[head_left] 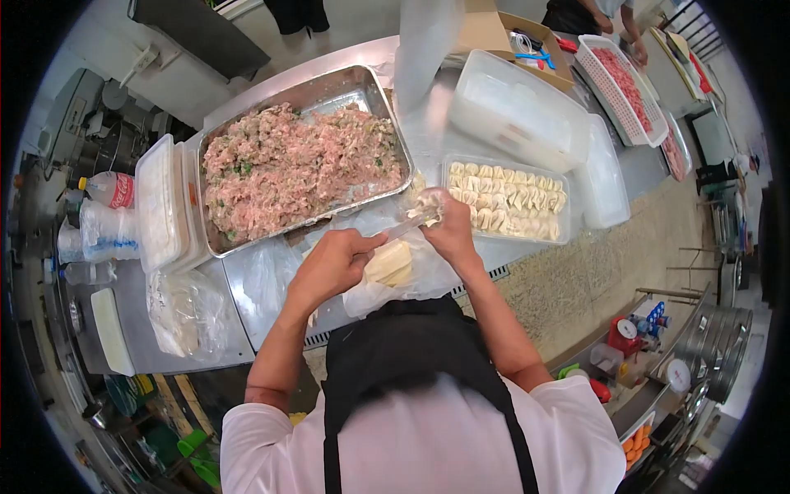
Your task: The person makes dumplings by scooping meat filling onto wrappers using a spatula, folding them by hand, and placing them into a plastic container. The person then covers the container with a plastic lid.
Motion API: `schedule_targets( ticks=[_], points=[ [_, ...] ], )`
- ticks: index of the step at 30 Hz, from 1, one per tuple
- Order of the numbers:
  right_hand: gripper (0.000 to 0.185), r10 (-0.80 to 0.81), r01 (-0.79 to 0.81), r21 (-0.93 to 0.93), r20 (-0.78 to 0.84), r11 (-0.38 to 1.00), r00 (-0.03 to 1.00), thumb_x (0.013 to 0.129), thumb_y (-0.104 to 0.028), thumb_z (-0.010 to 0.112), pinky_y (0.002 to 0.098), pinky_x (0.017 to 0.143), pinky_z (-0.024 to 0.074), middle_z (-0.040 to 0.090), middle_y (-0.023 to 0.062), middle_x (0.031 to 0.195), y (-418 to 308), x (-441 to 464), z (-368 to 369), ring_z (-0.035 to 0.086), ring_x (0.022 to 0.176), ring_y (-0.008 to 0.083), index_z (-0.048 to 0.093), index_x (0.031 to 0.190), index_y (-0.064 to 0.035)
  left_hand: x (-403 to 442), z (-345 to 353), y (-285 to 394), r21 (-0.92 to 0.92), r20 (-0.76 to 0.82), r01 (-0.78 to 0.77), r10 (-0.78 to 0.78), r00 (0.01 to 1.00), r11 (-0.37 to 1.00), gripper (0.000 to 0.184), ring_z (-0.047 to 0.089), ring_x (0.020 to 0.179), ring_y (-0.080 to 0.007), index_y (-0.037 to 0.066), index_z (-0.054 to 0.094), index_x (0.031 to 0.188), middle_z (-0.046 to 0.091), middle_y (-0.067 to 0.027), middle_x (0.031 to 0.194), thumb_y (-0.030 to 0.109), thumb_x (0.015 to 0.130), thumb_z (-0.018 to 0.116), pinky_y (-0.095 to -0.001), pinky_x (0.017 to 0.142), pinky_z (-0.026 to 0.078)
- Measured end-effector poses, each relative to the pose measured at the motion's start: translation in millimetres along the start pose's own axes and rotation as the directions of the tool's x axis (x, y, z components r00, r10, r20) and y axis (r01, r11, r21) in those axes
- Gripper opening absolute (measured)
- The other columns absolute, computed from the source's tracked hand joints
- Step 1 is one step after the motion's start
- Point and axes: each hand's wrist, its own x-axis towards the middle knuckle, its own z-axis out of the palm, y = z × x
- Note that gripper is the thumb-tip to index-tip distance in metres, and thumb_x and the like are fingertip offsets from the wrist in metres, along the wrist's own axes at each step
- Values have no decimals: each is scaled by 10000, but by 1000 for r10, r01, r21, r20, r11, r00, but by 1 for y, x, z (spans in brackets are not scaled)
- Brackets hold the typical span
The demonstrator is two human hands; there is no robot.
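1. Mince, uncovered in its tray, could warm, I'd say.
2. Dumplings, crowded in their box, might stick.
3. Left grip clamps a flat spreader; right grip curls around a wrapper beside that box: hard pressing could tear it.

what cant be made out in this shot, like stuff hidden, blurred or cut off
All in the head view:
Shape of the dough in the right hand: small, partly hidden by the hand.
End of the tool in the left hand: hidden by that hand.
Pale shape, top centre: blurred, cut off by the top edge.
Co-worker's head: cut off by the top edge.
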Motion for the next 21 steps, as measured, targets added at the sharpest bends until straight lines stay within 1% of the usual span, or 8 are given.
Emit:
schedule_targets(
  ticks=[2, 4, 5, 7, 11, 14, 16, 21],
  points=[
    [280, -177, 177, -14, -3, 984, 984, 854, -165, 766, 304, 686, 529, 695, 54, 803, 20, 0, 0, 669, 725, 175, 657, 1081, -42, -2, -15, 7, 63, 46, -9, 7, 999, 998, 421, 560, 661, -305, 120, 707, 1226, 605, -168, 743, -11, 836, 618, -371, 659, 455],
    [247, 259, -264, 13, 156, 964, 953, 952, -259, 676, 272, 592, 486, 681, 52, 783, 26, -1, -7, 632, 670, 140, 651, 1041, -30, -7, -36, 9, -119, -107, 142, -155, 982, 983, 428, 556, 669, -257, 116, 707, 1227, 603, -153, 748, -24, 832, 620, -349, 663, 453],
    [247, 264, -269, 10, 146, 963, 953, 952, -259, 676, 272, 592, 486, 681, 52, 783, 25, -3, -12, 632, 670, 140, 651, 1041, -30, -10, -41, 5, -121, -99, 134, -146, 984, 984, 428, 556, 669, -257, 116, 707, 1227, 603, -153, 748, -24, 832, 620, -349, 663, 453],
    [342, 547, -514, 539, 112, 667, 829, 984, -365, 636, 303, 592, 472, 653, 55, 732, 11, -3, -31, 600, 618, 163, 660, 894, -36, -15, -46, -4, -184, -262, 150, -195, 945, 971, 431, 540, 681, -204, 105, 703, 1233, 602, -125, 757, -34, 832, 626, -326, 665, 445],
    [398, 585, -281, 736, -189, 616, 788, 1016, -427, 579, 241, 429, 351, 514, -1, 659, 16, 0, -81, 454, 518, 73, 507, 777, -117, -23, -32, -19, -226, -225, 140, -191, 955, 964, 425, 527, 694, -157, 88, 693, 1252, 621, -79, 791, -37, 852, 628, -286, 664, 431],
    [420, 591, -284, 626, -356, 726, 724, 1028, -458, 540, 223, 456, 350, 504, -5, 657, 29, 1, -136, 444, 531, 55, 503, 761, -135, -27, -32, -18, -288, -134, 218, -264, 955, 932, 429, 522, 712, -134, 83, 687, 1263, 618, -60, 803, -41, 857, 627, -264, 674, 428],
    [473, 445, -408, 180, -298, 895, 845, 1024, -468, 533, 350, 644, 472, 617, 63, 731, 53, -5, -172, 590, 669, 195, 627, 871, -30, -28, -29, -22, -317, -132, 234, -287, 949, 919, 432, 515, 718, -126, 82, 686, 1266, 609, -53, 804, -46, 858, 623, -258, 674, 425],
    [397, 346, -431, -413, -268, 802, 899, 986, -368, 570, 435, 759, 500, 659, 211, 857, 91, -24, -186, 640, 851, 377, 657, 1024, 18, -24, -17, -35, -371, -204, 121, -208, 957, 921, 436, 493, 710, -116, 73, 684, 1265, 583, -42, 792, -48, 851, 619, -252, 667, 415]
  ],
)
